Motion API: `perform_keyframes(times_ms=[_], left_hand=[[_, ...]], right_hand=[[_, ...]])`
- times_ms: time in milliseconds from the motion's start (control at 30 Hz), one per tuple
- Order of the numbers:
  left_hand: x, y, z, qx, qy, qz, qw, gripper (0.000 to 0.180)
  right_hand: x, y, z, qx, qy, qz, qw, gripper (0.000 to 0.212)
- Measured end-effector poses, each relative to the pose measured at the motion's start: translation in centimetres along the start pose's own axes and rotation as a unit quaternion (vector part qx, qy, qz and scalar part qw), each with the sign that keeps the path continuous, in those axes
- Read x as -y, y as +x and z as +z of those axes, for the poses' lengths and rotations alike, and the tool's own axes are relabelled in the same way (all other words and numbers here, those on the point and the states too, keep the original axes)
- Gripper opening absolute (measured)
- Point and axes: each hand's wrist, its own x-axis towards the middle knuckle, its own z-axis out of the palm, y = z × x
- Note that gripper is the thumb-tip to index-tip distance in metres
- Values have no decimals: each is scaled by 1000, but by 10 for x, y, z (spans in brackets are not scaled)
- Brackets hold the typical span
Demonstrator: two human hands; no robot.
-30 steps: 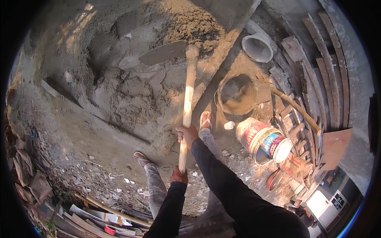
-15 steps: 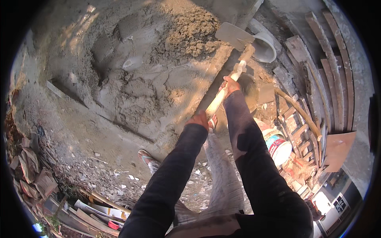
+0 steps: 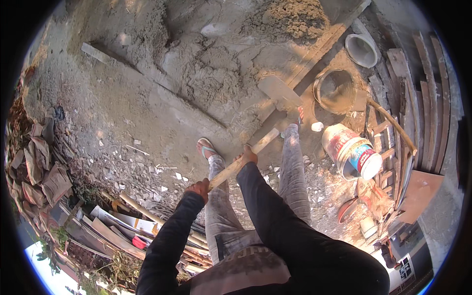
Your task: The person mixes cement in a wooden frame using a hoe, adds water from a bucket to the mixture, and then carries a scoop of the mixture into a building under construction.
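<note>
Both my hands are closed around the pale wooden handle of a hoe [image 3: 226,173]. My left hand [image 3: 199,188] grips its near end, in front of my left leg. Farther along, my right hand [image 3: 248,155] wraps the handle between my legs. The hoe's wide grey blade [image 3: 278,92] rests on or just above the edge of the wet mortar [image 3: 206,73], beside a long wooden board [image 3: 327,42]. Whether the blade touches the mortar I cannot tell. Beyond it lies a brown heap of drier mix [image 3: 297,19].
At the right are a round tub [image 3: 336,92], a grey bucket [image 3: 362,50], stacked paint pails [image 3: 351,152] and upright planks [image 3: 427,98]. Another board [image 3: 110,58] borders the mortar at left. Crumpled sacks [image 3: 56,179] and scrap strips lie lower left. A person [image 3: 387,253] is at lower right.
The hoe has come back toward me, its blade moving from beside the grey bucket to the mortar's near edge. Both hands drew nearer and leftward; the view shifted too.
</note>
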Motion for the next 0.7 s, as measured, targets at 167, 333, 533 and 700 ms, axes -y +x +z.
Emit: perform_keyframes(times_ms=[167, 333, 533, 700], left_hand=[[90, -27, -50, -79, 175, 69, 979, 13], [150, -55, -147, -167, 341, 77, 922, 19], [85, -79, 21, -43, -200, -151, 967, 23], [4, -58, 91, -93, -515, -199, 829, 52]], right_hand=[[-101, -6, 18, 20, 147, 80, 986, 31], [-170, -72, 95, 124, 140, 68, 980, 23], [-115, -29, 71, 50, -291, -148, 944, 32], [-121, -81, 116, 205, -503, -204, 814, 18]])
